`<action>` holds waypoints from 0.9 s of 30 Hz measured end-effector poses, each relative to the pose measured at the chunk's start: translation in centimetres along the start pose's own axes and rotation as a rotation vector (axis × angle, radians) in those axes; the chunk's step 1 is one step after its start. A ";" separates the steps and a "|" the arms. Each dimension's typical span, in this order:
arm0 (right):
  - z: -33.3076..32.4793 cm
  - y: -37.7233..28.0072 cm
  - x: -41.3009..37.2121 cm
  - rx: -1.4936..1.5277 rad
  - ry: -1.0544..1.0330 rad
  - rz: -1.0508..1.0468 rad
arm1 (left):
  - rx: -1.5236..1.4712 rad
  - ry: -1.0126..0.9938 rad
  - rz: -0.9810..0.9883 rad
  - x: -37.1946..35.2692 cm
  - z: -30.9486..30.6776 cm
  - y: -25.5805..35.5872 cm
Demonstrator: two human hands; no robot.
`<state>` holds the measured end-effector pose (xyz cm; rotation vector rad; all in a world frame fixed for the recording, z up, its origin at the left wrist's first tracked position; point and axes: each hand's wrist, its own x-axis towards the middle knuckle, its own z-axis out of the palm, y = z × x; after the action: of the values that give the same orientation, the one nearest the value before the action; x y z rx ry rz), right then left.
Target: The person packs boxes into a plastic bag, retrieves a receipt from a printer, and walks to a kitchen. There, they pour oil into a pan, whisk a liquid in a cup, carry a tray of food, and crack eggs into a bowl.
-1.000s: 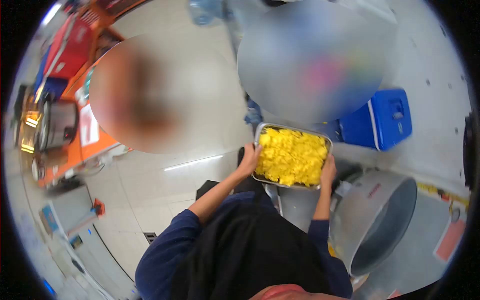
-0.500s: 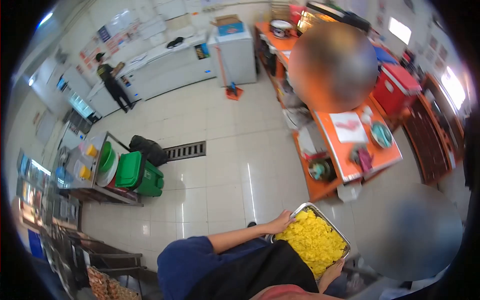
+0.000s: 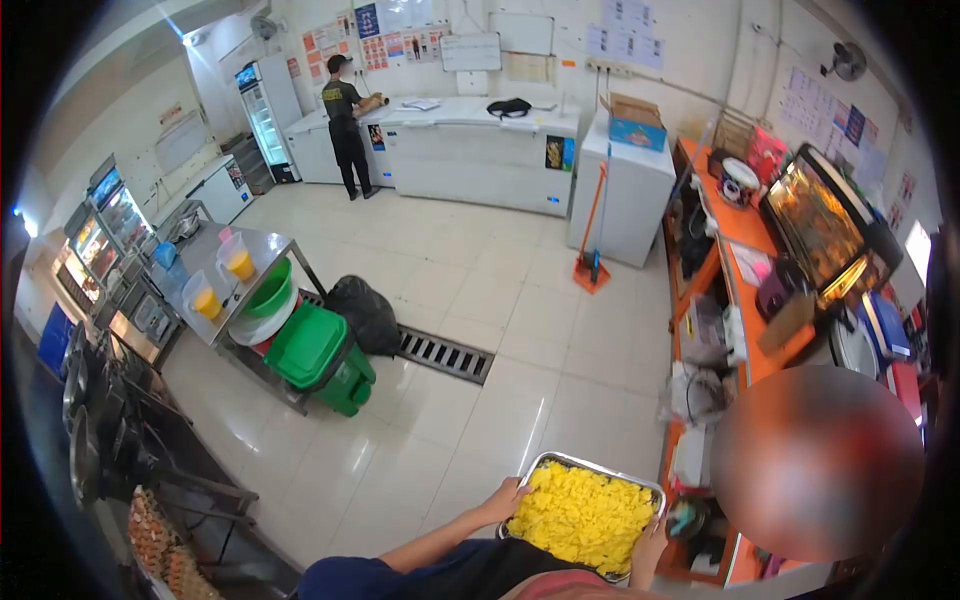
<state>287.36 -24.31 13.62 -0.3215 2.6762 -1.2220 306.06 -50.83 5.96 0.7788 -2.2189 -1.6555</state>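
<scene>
A rectangular metal tray [image 3: 612,470] full of yellow scrambled egg [image 3: 580,512] is held in front of my body at waist height. My left hand [image 3: 503,500] grips its left rim, with the fingers partly hidden at the edge. On the opposite side my right hand [image 3: 648,545] clasps the right rim near the lower corner. Below and beyond the tray lies the tiled floor.
An orange counter [image 3: 735,350] with a glass food warmer [image 3: 815,215] runs along the right. A green bin [image 3: 320,350], a black bag [image 3: 362,315] and a steel table [image 3: 215,265] stand left. A floor drain [image 3: 445,355] lies ahead. Another person [image 3: 345,125] stands by the white chest freezers [image 3: 480,160].
My view has swung to the right-hand counter's left, bringing the freezers more central. The tray stays in both hands and now sits more level across the view.
</scene>
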 end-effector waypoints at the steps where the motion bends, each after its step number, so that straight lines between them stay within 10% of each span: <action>1: 1.8 -2.0 3.0 0.006 0.004 -0.027 | -0.002 0.021 0.019 3.0 -1.6 0.0; 18: 39.9 -41.6 40.5 -0.149 -0.618 -0.480 | -0.118 0.777 -0.294 33.8 -31.6 -4.1; 27: 53.9 -58.5 52.0 -0.012 -0.448 -0.422 | -0.021 0.595 -0.168 57.1 -53.5 -5.6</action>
<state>258.06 -114.57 19.40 -1.0667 2.2884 -1.0669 287.89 -126.95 11.54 1.2826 -1.7516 -1.2800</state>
